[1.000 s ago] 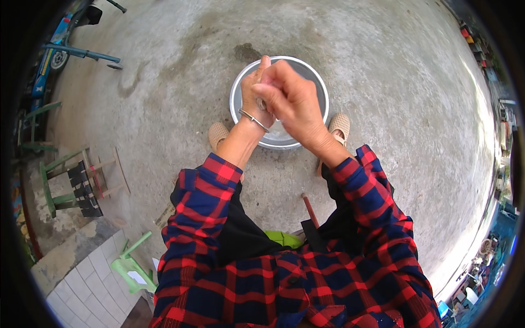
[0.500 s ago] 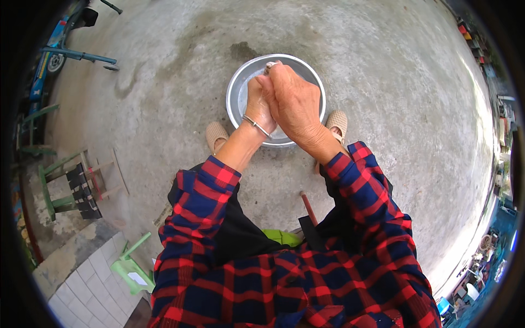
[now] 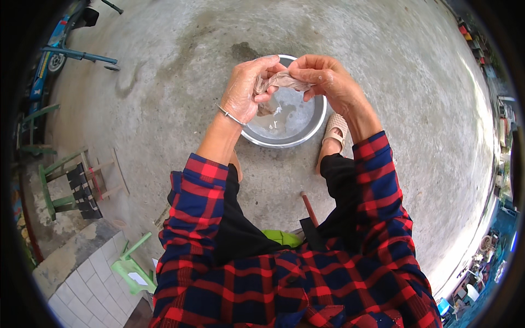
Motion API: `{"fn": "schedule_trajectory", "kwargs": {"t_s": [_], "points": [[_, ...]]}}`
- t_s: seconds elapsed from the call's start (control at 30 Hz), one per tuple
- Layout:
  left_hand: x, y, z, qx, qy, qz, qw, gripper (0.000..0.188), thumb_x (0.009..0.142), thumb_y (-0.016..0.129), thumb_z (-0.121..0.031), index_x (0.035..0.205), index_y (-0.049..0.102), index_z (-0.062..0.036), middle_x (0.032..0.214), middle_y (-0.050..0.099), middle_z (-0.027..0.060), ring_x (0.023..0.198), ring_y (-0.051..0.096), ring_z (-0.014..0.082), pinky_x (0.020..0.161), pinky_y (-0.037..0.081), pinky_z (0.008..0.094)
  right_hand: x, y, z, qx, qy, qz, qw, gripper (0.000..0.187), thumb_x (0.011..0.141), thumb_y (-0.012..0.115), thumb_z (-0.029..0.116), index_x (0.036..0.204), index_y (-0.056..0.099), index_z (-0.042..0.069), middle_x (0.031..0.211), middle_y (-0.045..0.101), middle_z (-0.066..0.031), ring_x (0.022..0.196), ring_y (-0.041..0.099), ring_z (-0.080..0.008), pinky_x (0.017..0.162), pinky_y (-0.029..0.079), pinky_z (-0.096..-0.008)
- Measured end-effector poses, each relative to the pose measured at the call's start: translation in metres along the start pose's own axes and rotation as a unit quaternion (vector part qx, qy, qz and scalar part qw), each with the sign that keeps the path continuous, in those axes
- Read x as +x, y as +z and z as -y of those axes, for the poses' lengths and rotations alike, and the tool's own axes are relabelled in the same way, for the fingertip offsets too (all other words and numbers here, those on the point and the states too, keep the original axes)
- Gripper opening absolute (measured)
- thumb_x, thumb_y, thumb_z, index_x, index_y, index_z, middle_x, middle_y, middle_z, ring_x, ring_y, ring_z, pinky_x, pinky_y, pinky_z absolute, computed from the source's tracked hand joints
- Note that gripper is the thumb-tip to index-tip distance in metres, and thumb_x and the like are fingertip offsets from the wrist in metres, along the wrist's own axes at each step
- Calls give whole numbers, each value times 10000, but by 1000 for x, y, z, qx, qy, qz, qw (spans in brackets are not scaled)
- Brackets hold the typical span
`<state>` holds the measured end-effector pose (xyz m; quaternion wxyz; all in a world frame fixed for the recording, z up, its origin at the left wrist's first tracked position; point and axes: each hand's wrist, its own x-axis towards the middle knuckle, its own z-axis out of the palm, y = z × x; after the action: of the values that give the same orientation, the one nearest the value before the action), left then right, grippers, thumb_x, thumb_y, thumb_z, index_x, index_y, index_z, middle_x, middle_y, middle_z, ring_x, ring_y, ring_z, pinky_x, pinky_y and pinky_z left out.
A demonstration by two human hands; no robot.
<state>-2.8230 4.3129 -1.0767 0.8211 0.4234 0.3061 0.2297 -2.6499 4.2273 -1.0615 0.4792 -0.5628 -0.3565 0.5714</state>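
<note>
A crumpled pale beige cloth [image 3: 290,81] stretches between my hands above a round metal basin [image 3: 279,144]. My left hand [image 3: 247,87], with a bracelet [image 3: 232,116] at its wrist, has its fingers curled round one end. Thumb and fingers of my right hand [image 3: 332,80] pinch the other end. Both hands look wet, with flecks of foam. In the basin lies cloudy water [image 3: 298,117] with white bits, and a brownish shape beneath my left fingers that I cannot make out.
My right foot in a beige perforated shoe [image 3: 336,131] stands beside the basin. A green wooden-framed chair [image 3: 65,188] and a light green plastic chair [image 3: 131,273] are at the left. Assorted items line the right edge of the concrete floor [image 3: 415,98].
My hands were pressed together over the basin, squeezing something mostly hidden. They have moved apart, the cloth now showing between them. More of the basin's inside is visible.
</note>
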Motion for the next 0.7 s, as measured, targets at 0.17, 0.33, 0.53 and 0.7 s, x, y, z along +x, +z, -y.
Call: {"fn": "schedule_trajectory", "kwargs": {"t_s": [0.17,0.33,0.53,0.7], "points": [[1,-8,-11,22,17,-39,999,236,864,642,-184,940,639,39,734,583,47,557,493,67,396,288,173,1,-11,0,45,-22,33,998,138,891,644,207,902,632,70,850,627,-18,781,595,-102,604,510,-239],[2,-15,-5,-7,46,-67,997,298,943,596,-291,864,599,-3,746,544,18,588,464,62,406,273,168,0,-6,6,98,-45,-9,994,96,905,628,178,864,615,93,821,620,2,698,585,-87,563,497,-235],[18,-33,38,-175,-9,-54,983,416,965,539,-421,722,503,-86,690,500,0,577,413,74,448,328,223,-5,71,-15,-234,-328,-130,906,263,881,664,283,830,603,32,648,611,-90,507,584,-214,430,429,-324],[3,35,40,-183,-78,-183,963,468,961,497,-510,630,427,-186,573,386,-51,531,393,92,462,310,262,17,62,-38,-426,-236,-266,832,367,902,599,401,718,551,87,488,522,-86,444,544,-320,421,410,-407]]}}
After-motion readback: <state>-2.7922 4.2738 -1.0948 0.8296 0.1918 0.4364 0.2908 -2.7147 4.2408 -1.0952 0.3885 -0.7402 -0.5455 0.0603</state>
